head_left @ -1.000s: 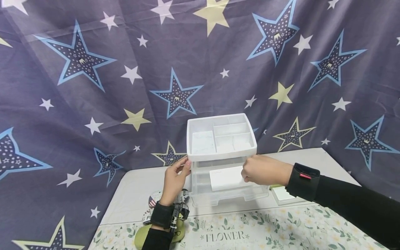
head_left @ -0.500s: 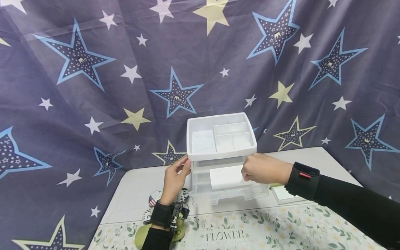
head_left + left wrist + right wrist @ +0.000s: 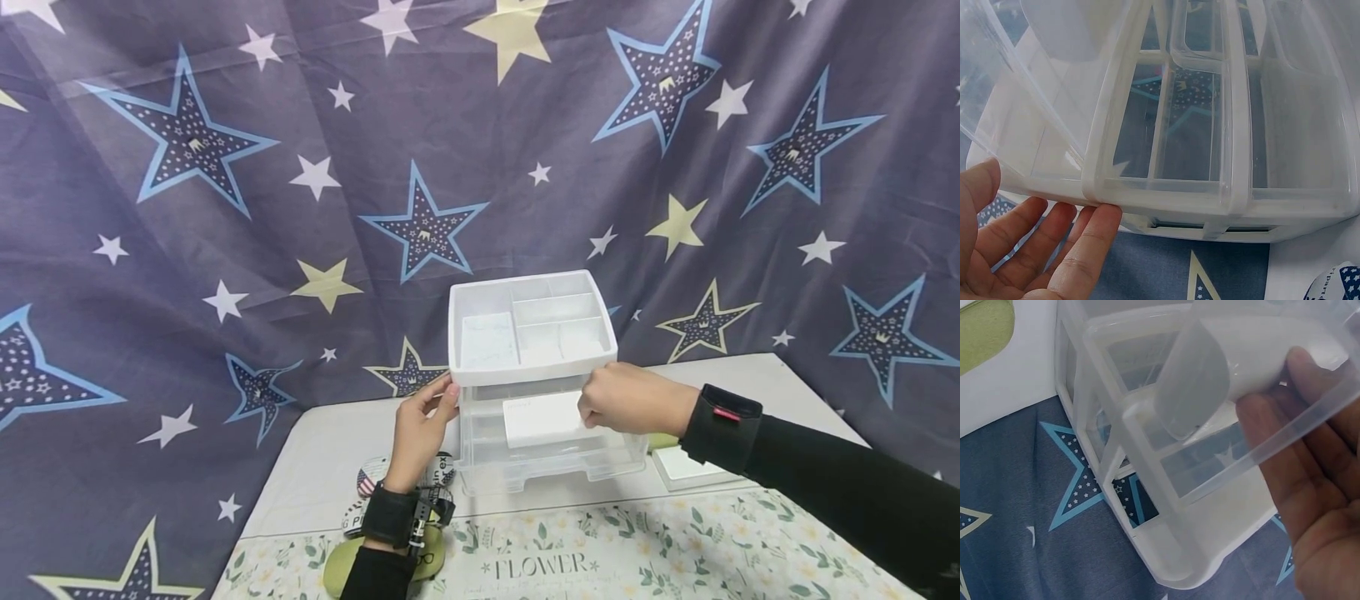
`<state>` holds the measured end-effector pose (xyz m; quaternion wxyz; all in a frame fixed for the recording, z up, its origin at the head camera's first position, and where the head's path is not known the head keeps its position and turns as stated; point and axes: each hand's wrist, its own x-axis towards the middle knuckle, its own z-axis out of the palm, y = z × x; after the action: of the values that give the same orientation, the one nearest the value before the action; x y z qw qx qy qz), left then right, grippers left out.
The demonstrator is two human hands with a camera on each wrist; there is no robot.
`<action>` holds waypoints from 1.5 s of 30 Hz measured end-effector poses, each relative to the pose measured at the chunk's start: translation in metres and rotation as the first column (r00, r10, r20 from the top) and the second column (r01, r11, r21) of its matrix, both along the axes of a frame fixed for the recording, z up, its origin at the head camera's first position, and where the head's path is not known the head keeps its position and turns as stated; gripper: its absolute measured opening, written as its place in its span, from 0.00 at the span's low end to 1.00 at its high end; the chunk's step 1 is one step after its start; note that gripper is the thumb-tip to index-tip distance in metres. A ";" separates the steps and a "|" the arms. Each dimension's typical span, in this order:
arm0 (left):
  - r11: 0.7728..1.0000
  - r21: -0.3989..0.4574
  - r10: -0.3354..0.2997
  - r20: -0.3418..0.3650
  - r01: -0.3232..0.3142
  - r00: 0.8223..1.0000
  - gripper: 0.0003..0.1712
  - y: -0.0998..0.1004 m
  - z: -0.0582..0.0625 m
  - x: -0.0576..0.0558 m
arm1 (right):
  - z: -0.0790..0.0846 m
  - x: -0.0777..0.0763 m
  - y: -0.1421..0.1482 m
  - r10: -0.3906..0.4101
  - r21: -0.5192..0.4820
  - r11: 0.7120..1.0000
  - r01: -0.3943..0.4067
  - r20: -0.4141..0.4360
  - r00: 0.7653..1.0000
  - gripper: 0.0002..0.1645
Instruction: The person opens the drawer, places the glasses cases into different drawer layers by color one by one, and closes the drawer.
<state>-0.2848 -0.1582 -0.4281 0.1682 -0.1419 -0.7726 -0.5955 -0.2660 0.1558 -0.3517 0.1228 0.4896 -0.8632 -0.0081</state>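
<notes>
A white drawer organizer (image 3: 534, 371) with clear drawers and a sectioned top tray stands at mid-table. One clear drawer (image 3: 495, 477) is pulled out toward the front. My right hand (image 3: 633, 402) pinches the right end of a flat white box (image 3: 542, 419) over this drawer; small faint print shows on the box in the earlier head view. Seen from the right wrist, thumb and fingers meet at the white box (image 3: 1254, 350), partly behind clear plastic. My left hand (image 3: 420, 425) rests on the organizer's left front corner. Its fingertips touch the side of the white frame (image 3: 1166, 200), thumb at the front edge.
Beside the organizer, at right, lie another white box (image 3: 686, 468) and a green item (image 3: 663, 441). Near my left forearm are a green case (image 3: 341, 568) and round printed items (image 3: 369, 477). A star-patterned curtain (image 3: 525, 125) hangs close behind the table.
The white box and my right hand have shifted slightly upward in the head view. My left hand and the organizer stay put.
</notes>
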 end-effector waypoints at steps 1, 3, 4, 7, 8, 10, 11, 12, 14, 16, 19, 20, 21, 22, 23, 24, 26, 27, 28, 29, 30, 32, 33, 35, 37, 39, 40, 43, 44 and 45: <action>1.000 -0.001 0.002 0.000 -0.002 1.000 0.22 0.000 0.000 0.000 | 0.000 -0.001 0.000 -0.001 -0.004 1.000 0.001 0.006 1.000 0.15; 1.000 -0.001 0.004 0.000 -0.004 1.000 0.22 -0.001 0.000 0.000 | 0.000 -0.002 0.001 -0.003 -0.013 1.000 0.003 0.018 1.000 0.14; 1.000 -0.003 0.004 -0.001 -0.004 1.000 0.22 -0.001 0.000 -0.001 | 0.000 -0.003 0.001 -0.004 -0.016 1.000 0.004 0.022 1.000 0.14; 1.000 -0.007 0.004 -0.001 -0.004 1.000 0.22 -0.001 0.000 0.000 | 0.000 -0.006 0.001 -0.004 -0.022 1.000 0.005 0.027 1.000 0.14; 1.000 -0.006 0.003 -0.002 -0.003 1.000 0.22 -0.001 0.000 0.000 | -0.001 -0.006 0.001 -0.007 -0.021 1.000 0.007 0.027 1.000 0.13; 1.000 -0.006 0.002 -0.002 -0.002 1.000 0.22 -0.001 0.000 0.000 | -0.002 -0.009 0.001 -0.011 -0.023 1.000 0.011 0.021 1.000 0.12; 1.000 -0.006 0.001 -0.002 -0.001 1.000 0.22 -0.001 0.000 0.000 | -0.002 -0.010 0.001 -0.010 -0.026 1.000 0.011 0.014 1.000 0.11; 1.000 -0.005 0.001 -0.002 -0.001 1.000 0.22 -0.001 0.000 0.001 | -0.002 -0.011 0.001 -0.014 -0.026 1.000 0.014 0.009 1.000 0.10; 1.000 -0.003 0.000 -0.004 0.000 1.000 0.22 0.000 0.001 0.001 | -0.003 -0.013 0.001 -0.022 -0.029 0.999 0.022 -0.002 1.000 0.11; 1.000 -0.003 0.002 -0.005 -0.002 1.000 0.22 0.000 0.001 0.002 | -0.003 -0.014 0.001 -0.026 -0.037 0.999 0.026 -0.006 1.000 0.11; 1.000 -0.001 0.004 -0.005 -0.004 1.000 0.22 0.000 0.002 0.002 | -0.003 -0.016 0.001 -0.037 -0.048 0.998 0.037 -0.003 0.999 0.12; 1.000 -0.001 0.004 -0.004 -0.004 1.000 0.22 0.000 0.002 0.002 | -0.003 -0.016 0.001 -0.039 -0.052 0.998 0.039 -0.001 0.999 0.12; 1.000 -0.002 0.004 -0.004 -0.004 1.000 0.22 0.000 0.002 0.002 | -0.003 -0.017 0.001 -0.036 -0.055 0.998 0.036 -0.001 0.999 0.13; 1.000 -0.002 0.005 -0.004 -0.005 1.000 0.22 0.000 0.002 0.002 | -0.003 -0.017 0.000 -0.040 -0.057 0.998 0.040 -0.002 0.999 0.13; 1.000 -0.001 0.005 -0.004 -0.005 1.000 0.22 0.000 0.002 0.002 | -0.003 -0.018 0.000 -0.042 -0.058 0.997 0.042 0.002 0.999 0.13; 1.000 -0.003 0.005 -0.005 -0.005 1.000 0.21 0.000 0.001 0.001 | -0.003 -0.019 0.000 -0.046 -0.057 0.997 0.046 0.005 0.999 0.14; 1.000 -0.002 0.001 -0.007 -0.001 1.000 0.21 0.000 0.001 0.002 | -0.003 -0.020 0.000 -0.051 -0.055 0.997 0.052 0.013 0.999 0.15; 1.000 -0.001 0.000 -0.008 0.000 1.000 0.21 0.000 0.002 0.002 | -0.003 -0.021 0.000 -0.052 -0.053 0.997 0.053 0.015 0.999 0.16; 1.000 0.002 0.000 -0.009 0.000 1.000 0.21 0.000 0.001 0.002 | -0.002 -0.022 0.000 -0.058 -0.050 0.997 0.059 0.020 0.998 0.16; 1.000 0.004 0.001 -0.010 -0.001 1.000 0.21 0.000 0.001 0.002 | -0.002 -0.023 -0.001 -0.057 -0.047 0.997 0.058 0.024 0.998 0.17; 1.000 0.005 0.001 -0.011 -0.001 1.000 0.21 0.000 0.002 0.002 | -0.002 -0.023 -0.001 -0.059 -0.044 0.997 0.060 0.026 0.998 0.17; 1.000 0.006 0.004 -0.012 -0.004 1.000 0.21 0.000 0.002 0.002 | -0.001 -0.025 -0.001 -0.062 -0.039 0.997 0.063 0.032 0.998 0.17; 1.000 0.007 0.006 -0.014 -0.006 1.000 0.21 0.000 0.002 0.002 | 0.000 -0.025 -0.002 -0.064 -0.037 0.997 0.065 0.036 0.997 0.17; 1.000 0.002 0.008 -0.015 -0.008 1.000 0.21 0.000 0.001 0.002 | 0.000 -0.027 -0.002 -0.068 -0.036 0.997 0.069 0.043 0.997 0.17; 1.000 -0.003 0.007 -0.016 -0.007 1.000 0.21 0.000 0.001 0.001 | 0.000 -0.027 -0.001 -0.074 -0.036 0.996 0.076 0.048 0.996 0.17; 1.000 -0.005 0.008 -0.013 -0.008 1.000 0.21 0.000 0.000 0.001 | 0.001 -0.027 -0.002 -0.075 -0.039 0.996 0.077 0.054 0.996 0.17; 1.000 -0.006 0.009 -0.010 -0.009 1.000 0.22 0.000 0.000 0.000 | 0.001 -0.027 -0.002 -0.073 -0.039 0.996 0.075 0.056 0.996 0.17; 1.000 -0.008 0.011 -0.007 -0.011 1.000 0.22 0.000 0.000 0.000 | 0.001 -0.027 -0.002 -0.076 -0.037 0.996 0.078 0.061 0.995 0.17; 1.000 -0.006 0.012 -0.007 -0.012 1.000 0.22 0.000 0.000 0.000 | 0.001 -0.027 -0.002 -0.073 -0.038 0.996 0.075 0.062 0.995 0.16; 1.000 -0.007 0.013 -0.008 -0.013 1.000 0.22 0.000 0.000 0.000 | 0.000 -0.027 -0.002 -0.070 -0.038 0.997 0.073 0.061 0.996 0.16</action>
<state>-0.2844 -0.1582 -0.4281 0.1745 -0.1398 -0.7748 -0.5913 -0.2931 0.1541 -0.3516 0.1065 0.4558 -0.8835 0.0197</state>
